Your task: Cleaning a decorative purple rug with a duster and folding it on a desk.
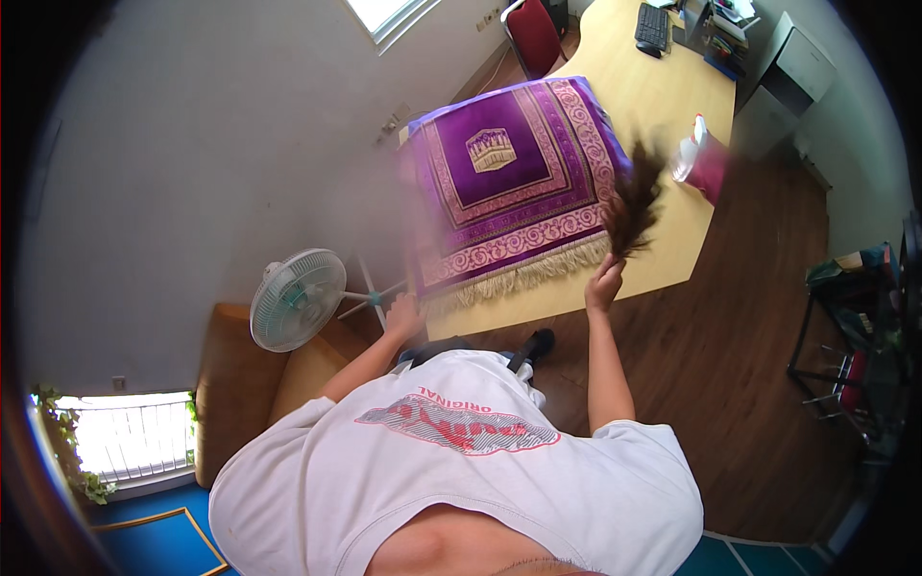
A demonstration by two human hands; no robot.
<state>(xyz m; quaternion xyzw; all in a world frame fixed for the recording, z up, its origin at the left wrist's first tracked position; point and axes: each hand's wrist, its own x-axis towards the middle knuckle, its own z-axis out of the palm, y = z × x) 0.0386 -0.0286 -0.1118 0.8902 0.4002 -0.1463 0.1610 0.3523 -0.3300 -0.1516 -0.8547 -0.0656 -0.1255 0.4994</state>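
Observation:
My right hand (605,286) grips the lower end of a brown feather duster (635,198), whose blurred feathers point up over the right edge of a folded purple prayer rug (504,158). The rug has pink borders and a cream fringe, and lies over a purple cloth on a light wooden desk (648,266). My left hand (405,317) is at the desk's near left corner, beside the rug's fringe; its fingers are partly blurred, and I cannot tell whether they hold anything. A pink spray bottle (700,164) is on the desk, right of the duster.
A white standing fan (298,300) is at the left, near a brown sofa (238,374). A keyboard (651,27) and mouse (649,50) lie at the desk's far end, beside a red chair (534,37). A black metal rack (814,338) stands at the right.

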